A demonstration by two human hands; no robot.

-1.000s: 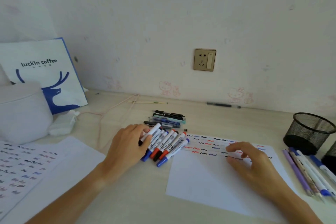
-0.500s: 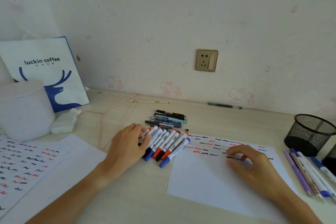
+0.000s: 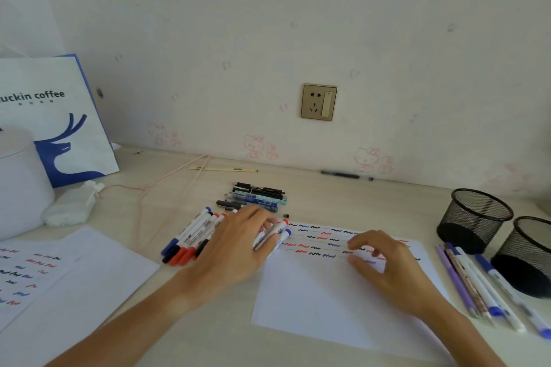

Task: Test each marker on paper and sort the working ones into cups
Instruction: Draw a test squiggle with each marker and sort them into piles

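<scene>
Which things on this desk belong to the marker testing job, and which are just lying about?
For the job: whiteboard markers, test paper, mesh cups, left hand, right hand.
Lying about: coffee bag, wall socket, tissue, black pen by the wall.
</scene>
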